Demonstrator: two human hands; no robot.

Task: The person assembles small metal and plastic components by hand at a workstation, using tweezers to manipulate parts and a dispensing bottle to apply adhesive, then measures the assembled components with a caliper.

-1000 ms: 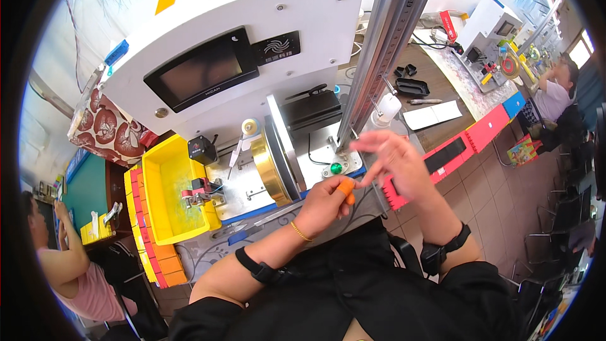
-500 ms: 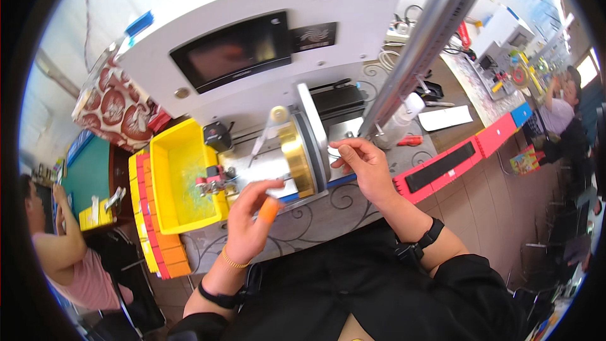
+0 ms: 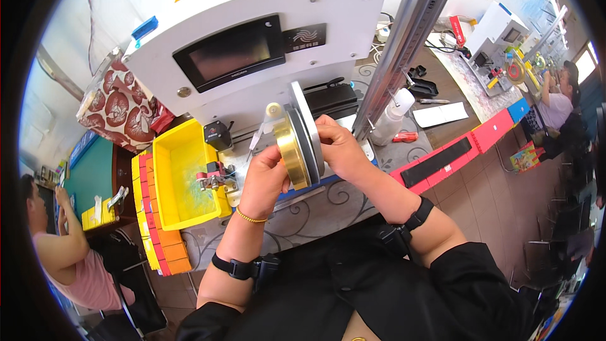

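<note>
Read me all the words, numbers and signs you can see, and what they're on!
I won't copy printing, but here is where it stands:
Black screen: light lettering on its lower frame.
Black plate: white wavy emblem above lettering.
Metal post: small marks, too tiny to read.

Obstacle beyond right hand (image 3: pixel 341 146): metal post (image 3: pixel 404 50)
</note>
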